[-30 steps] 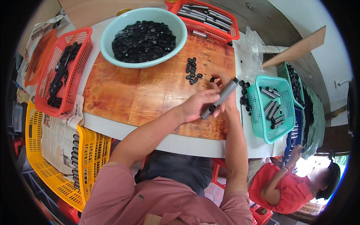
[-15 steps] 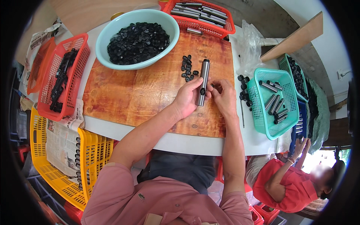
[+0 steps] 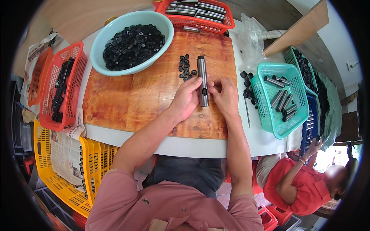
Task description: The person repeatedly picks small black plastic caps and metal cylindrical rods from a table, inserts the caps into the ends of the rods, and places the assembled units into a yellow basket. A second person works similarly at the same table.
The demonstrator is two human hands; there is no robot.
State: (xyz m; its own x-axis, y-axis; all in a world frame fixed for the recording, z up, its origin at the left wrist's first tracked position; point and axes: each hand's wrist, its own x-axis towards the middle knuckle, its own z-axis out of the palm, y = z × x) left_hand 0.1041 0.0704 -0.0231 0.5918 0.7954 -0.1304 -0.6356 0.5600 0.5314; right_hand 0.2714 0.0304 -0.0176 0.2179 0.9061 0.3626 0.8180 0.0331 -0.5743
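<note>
My left hand (image 3: 185, 98) grips a silver metal tube (image 3: 202, 73) that stands nearly lengthwise away from me over the wooden board. A black plug sits in the tube's far end, and a dark round fitting shows in its side near the lower end. My right hand (image 3: 226, 98) is just right of the tube, its thumb and fingers pinched together close to the tube's side. Whatever lies between those fingertips is hidden. Beyond my left hand, several small black plastic parts (image 3: 185, 66) lie grouped on the board (image 3: 127, 104).
A pale blue basin (image 3: 133, 71) of black parts stands far left. Red baskets (image 3: 44, 111) are at the left and far edge (image 3: 227, 27). A teal basket (image 3: 266, 115) with metal tubes, loose black caps (image 3: 246, 79) and a thin rod (image 3: 247, 111) are right. A co-worker (image 3: 296, 184) sits lower right.
My right fingers have come closer to the tube's side; a small dark piece seen at them earlier is now hidden. The tube stands more upright in the picture. The co-worker's hands have shifted.
</note>
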